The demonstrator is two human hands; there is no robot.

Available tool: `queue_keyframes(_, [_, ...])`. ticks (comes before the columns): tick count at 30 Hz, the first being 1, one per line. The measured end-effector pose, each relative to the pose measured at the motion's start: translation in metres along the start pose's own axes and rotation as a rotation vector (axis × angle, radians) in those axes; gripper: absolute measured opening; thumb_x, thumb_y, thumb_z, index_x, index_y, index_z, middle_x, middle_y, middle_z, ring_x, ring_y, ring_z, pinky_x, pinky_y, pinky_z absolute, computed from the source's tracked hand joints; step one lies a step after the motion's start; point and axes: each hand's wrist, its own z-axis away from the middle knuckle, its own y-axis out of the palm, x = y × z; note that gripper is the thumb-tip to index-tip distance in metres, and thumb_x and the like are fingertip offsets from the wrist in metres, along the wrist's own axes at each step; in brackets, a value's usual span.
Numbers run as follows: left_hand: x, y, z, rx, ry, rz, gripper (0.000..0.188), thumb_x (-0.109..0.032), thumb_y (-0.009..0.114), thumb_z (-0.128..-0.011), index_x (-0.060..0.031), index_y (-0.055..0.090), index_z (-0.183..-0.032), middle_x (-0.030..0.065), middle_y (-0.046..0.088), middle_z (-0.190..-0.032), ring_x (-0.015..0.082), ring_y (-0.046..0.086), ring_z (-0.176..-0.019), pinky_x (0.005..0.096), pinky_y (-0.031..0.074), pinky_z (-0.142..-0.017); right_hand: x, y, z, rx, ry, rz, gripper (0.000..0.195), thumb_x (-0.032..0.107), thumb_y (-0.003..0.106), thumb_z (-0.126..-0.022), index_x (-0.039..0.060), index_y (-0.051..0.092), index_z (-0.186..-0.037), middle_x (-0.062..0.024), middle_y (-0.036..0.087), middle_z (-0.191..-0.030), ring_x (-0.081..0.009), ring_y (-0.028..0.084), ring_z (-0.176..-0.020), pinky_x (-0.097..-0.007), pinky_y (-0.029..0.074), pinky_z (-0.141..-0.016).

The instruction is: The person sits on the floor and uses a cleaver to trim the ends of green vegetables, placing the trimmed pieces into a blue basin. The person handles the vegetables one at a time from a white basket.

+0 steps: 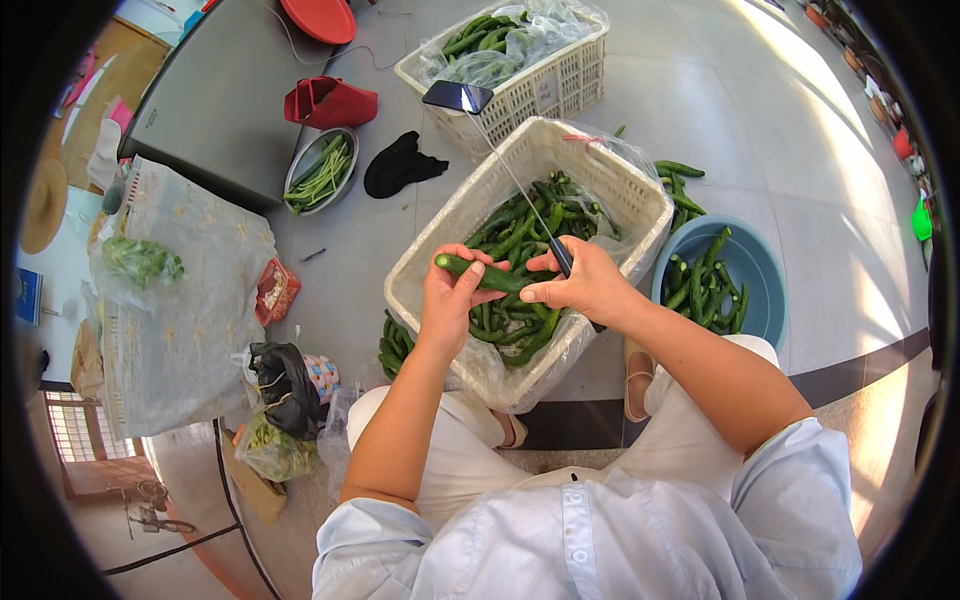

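My left hand [452,296] holds a dark green cucumber [491,278] by its cut-looking end, above an open crate. In my right hand [589,281] is the black handle [561,256] of a long thin metal tool, slanting away to the upper left. My right thumb and fingers are at the cucumber's other end. A dark phone-like rectangle [448,97] appears at the tool's far tip; whether they are joined I cannot tell. Below my hands, the white plastic crate [431,259], lined with clear plastic, contains many curved cucumbers [517,225].
A blue basin [765,281] with cucumbers stands to the right. Loose cucumbers [679,187] lie beside the crate. Beyond is a second crate [559,86]. Leftward are a metal bowl of green vegetables [322,171], a red bag [341,103], a black cloth item [401,166] and a covered table [202,315].
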Motion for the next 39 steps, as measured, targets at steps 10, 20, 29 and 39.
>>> queue_keyframes(10, [0.0, 0.002, 0.001, -0.01, 0.321, -0.137, 0.017, -0.009, 0.059, -0.095, -0.0073, 0.053, -0.111, 0.0088, 0.065, -0.109, 0.0216, 0.064, -0.105, 0.0338, 0.049, -0.092, 0.013, -0.032, -0.001, -0.159, -0.089, 0.496, 0.019, 0.007, 0.068, -0.075, -0.0031, 0.056, -0.084, -0.0122, 0.073, -0.084, -0.0239, 0.068, -0.07, -0.0335, 0.053, -0.067])
queue_keyframes(20, [0.003, 0.008, 0.0, 0.325, -0.244, 0.088, 0.041, -0.022, 0.065, -0.093, -0.0042, 0.054, -0.128, 0.0179, 0.054, -0.135, 0.0297, 0.052, -0.127, 0.0495, 0.054, -0.094, 0.012, -0.035, 0.007, -0.132, -0.108, 0.66, 0.023, 0.015, 0.069, -0.077, -0.0035, 0.059, -0.086, -0.0233, 0.066, -0.077, -0.0416, 0.066, -0.077, -0.0479, 0.052, -0.07])
queue_keyframes(29, [0.013, -0.003, -0.014, -0.021, -0.235, 0.027, 0.024, -0.005, 0.06, -0.094, 0.0012, 0.06, -0.117, 0.0197, 0.063, -0.118, 0.0241, 0.065, -0.106, 0.0355, 0.061, -0.086, 0.033, -0.067, 0.019, -0.175, -0.137, 0.706, 0.036, 0.035, 0.068, -0.088, 0.0009, 0.059, -0.095, -0.0215, 0.067, -0.077, -0.0412, 0.067, -0.077, -0.049, 0.053, -0.07])
queue_keyframes(39, [0.003, -0.017, -0.018, -0.078, -0.117, -0.056, 0.01, -0.001, 0.057, -0.094, -0.0002, 0.061, -0.103, 0.012, 0.064, -0.111, 0.0202, 0.064, -0.098, 0.0399, 0.059, -0.087, 0.017, -0.056, 0.033, 0.071, -0.14, 0.904, 0.028, 0.028, 0.066, -0.089, 0.0007, 0.062, -0.09, -0.0197, 0.068, -0.076, -0.0402, 0.067, -0.075, -0.0487, 0.052, -0.07])
